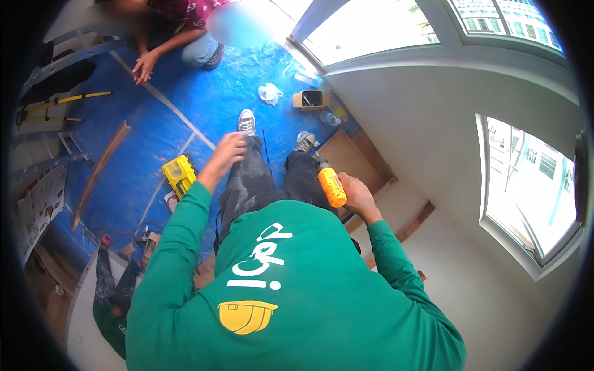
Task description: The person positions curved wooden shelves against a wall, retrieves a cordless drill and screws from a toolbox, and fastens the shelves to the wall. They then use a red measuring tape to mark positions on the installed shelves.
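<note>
White lettering (271, 258) marks the shirt (334, 272); right hand (357, 195) holds a drill (332, 187).

The blue sheeted floor (210, 86) is crossed by pale strips (162, 98). Pale walls (427, 123) at right hold several windows (371, 31), bright with daylight. Buildings (547, 164) show outside.

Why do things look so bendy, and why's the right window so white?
In the head view, the fisheye lens bends straight edges and leaves dark corners; bright daylight washes the right window nearly white; the left hand looks slightly blurred, the orange drill in the right hand crisper.
</note>
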Available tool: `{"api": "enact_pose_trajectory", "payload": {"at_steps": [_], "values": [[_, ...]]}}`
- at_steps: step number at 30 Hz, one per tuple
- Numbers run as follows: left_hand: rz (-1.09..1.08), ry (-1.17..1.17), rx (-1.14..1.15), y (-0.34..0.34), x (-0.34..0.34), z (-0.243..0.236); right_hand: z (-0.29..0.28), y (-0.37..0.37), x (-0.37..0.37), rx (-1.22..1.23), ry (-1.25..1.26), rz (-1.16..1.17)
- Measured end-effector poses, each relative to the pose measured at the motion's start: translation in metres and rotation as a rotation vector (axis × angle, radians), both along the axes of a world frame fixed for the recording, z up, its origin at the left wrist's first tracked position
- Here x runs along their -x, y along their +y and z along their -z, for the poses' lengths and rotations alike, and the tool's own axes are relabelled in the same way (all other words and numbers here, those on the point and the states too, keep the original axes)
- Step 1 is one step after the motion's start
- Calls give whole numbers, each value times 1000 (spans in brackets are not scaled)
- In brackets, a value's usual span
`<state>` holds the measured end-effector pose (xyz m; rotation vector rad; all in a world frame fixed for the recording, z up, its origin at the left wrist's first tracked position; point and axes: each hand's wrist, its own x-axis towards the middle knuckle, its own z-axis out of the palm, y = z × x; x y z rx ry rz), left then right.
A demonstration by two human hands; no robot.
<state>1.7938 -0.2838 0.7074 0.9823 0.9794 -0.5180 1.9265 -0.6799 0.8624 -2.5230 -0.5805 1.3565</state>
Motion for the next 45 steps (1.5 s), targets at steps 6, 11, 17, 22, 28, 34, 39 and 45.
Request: {"api": "enact_pose_trajectory", "payload": {"at_steps": [6, 11, 17, 22, 28, 34, 39, 45], "values": [[-48, 182, -605, 0, 98, 35, 71, -73, -8, -29, 111, -73], [53, 110, -643, -92, 60, 89, 136, -102, 16, -16, 123, 25], [-82, 73, -166, -221, -76, 279, 210, -111, 86, -101, -102, 235], [-163, 299, 158, -292, -182, 469, 233, -122, 102, 39, -152, 196], [-552, 302, 330, -319, -249, 643, 252, -129, 92, 290, -116, 416], [-518, 260, 171, -290, -208, 640, 248, -126, 87, 188, -183, 303], [-438, 320, 35, -237, -120, 544, 240, -118, 88, 209, -196, 142], [-598, 243, -46, -168, 17, 348, 202, -94, 74, 57, -130, 158]]}}
